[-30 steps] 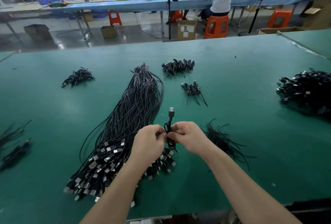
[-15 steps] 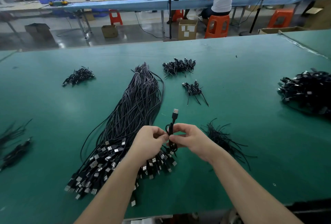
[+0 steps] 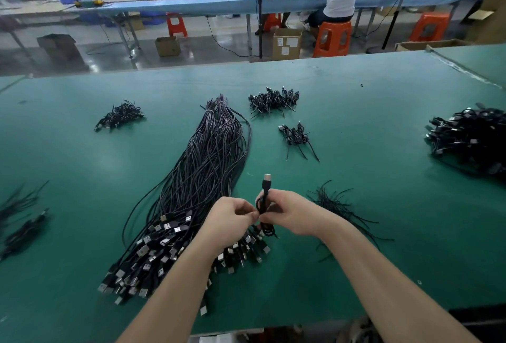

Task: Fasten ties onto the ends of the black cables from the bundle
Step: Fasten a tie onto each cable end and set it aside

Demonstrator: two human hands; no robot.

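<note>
Several small heaps of tied black cables lie at the left of the green worktop, beside the long bundle of loose black cables with metal plugs running down its middle. Above the bundle's near end, the left hand pinches at a folded black cable with its plug pointing up, and the right hand grips the same cable from the other side. Just right lies a loose pile of thin black ties, and far right a large heap of coiled black cables.
</note>
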